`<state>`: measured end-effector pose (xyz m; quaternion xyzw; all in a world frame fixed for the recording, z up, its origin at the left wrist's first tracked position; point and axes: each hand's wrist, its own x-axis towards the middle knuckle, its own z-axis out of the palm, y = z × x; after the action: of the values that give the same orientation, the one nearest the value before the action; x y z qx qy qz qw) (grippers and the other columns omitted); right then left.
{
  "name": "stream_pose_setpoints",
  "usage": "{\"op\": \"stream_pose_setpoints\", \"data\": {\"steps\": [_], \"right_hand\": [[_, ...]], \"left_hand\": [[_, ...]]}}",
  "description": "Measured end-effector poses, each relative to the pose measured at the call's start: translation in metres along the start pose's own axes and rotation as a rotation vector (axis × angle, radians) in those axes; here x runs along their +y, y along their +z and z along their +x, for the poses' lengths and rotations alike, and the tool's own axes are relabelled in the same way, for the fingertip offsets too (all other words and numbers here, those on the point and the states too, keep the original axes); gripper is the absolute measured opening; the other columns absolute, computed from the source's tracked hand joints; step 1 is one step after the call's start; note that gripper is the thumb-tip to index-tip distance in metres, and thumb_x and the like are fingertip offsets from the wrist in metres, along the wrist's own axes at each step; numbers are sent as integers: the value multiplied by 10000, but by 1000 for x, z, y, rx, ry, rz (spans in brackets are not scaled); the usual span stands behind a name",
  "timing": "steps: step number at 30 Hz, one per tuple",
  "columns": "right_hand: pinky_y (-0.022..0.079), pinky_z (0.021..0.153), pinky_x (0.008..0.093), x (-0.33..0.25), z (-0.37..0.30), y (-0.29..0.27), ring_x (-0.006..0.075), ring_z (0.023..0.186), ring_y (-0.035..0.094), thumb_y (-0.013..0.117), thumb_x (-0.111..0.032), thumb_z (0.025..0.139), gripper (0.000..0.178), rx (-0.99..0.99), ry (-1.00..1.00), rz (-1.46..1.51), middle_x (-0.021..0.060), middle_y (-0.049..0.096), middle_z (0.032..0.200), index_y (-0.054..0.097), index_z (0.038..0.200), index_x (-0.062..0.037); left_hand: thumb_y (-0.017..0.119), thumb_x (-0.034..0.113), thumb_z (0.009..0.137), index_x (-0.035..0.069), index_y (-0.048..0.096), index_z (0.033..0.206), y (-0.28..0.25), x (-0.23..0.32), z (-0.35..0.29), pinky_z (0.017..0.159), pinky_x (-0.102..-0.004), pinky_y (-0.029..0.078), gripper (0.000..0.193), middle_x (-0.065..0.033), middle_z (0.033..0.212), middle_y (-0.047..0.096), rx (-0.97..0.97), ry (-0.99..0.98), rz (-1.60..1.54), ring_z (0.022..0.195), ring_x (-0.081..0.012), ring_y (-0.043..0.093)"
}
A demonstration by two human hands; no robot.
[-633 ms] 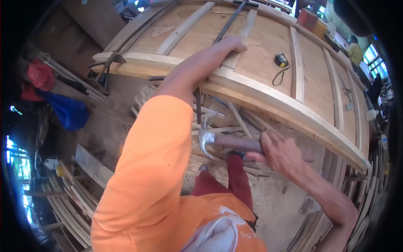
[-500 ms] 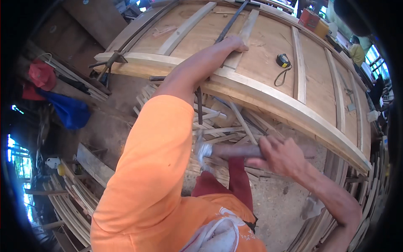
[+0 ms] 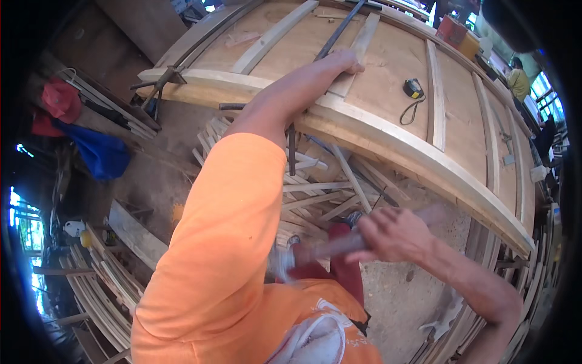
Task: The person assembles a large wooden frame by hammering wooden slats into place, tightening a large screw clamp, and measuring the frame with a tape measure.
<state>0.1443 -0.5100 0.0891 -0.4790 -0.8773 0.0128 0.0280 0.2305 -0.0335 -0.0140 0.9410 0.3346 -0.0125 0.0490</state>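
My right hand point(image 3: 394, 235) is wrapped round the handle of a hammer point(image 3: 334, 246), held in front of my body below the near edge of a large wooden panel frame point(image 3: 388, 128). The hammer's metal head is smeared by motion and lies close to my orange shirt. My left arm stretches across the frame's edge rail. At its end my left hand point(image 3: 345, 62) is closed at a pale wooden slat point(image 3: 357, 51) on the panel, its fingertips partly hidden. Beside that hand runs the dark metal bar of a clamp point(image 3: 333, 41).
A tape measure point(image 3: 413, 89) with a wrist loop lies on the panel. Another clamp point(image 3: 162, 80) grips the left corner. Beneath the frame is a heap of wood offcuts point(image 3: 327, 197). Stacked strips point(image 3: 103, 279) stand at left. A person point(image 3: 517, 80) is at far right.
My right hand has tilted the hammer, its head swinging down and left toward my body. My left hand stays at the slat; the whole view has shifted slightly.
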Motion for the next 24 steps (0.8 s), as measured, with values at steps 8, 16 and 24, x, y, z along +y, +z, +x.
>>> {"op": "stream_pose_setpoints", "data": {"steps": [8,16,24], "right_hand": [[583,535,424,44,14,15,320,617,727,488,-756,994,744,14,655,-89,158,704,706,604,864,-32],[578,543,408,93,14,42,297,609,723,567,-710,987,686,-182,390,-239,148,703,716,652,907,-34],[557,517,425,-16,6,4,305,632,717,496,-764,993,728,-59,401,57,156,709,755,618,924,-50]], "left_hand": [[581,684,953,34,751,1278,10,30,-6,1093,-499,491,746,-208,1376,696,-59,69,-296,1274,-433,647],[560,686,942,36,740,1303,6,12,-10,1087,-487,496,765,-217,1355,704,-10,74,-109,1254,-434,657],[535,717,943,41,727,1331,5,-33,12,1116,-491,478,802,-227,1425,658,-61,-76,19,1323,-430,616]]}}
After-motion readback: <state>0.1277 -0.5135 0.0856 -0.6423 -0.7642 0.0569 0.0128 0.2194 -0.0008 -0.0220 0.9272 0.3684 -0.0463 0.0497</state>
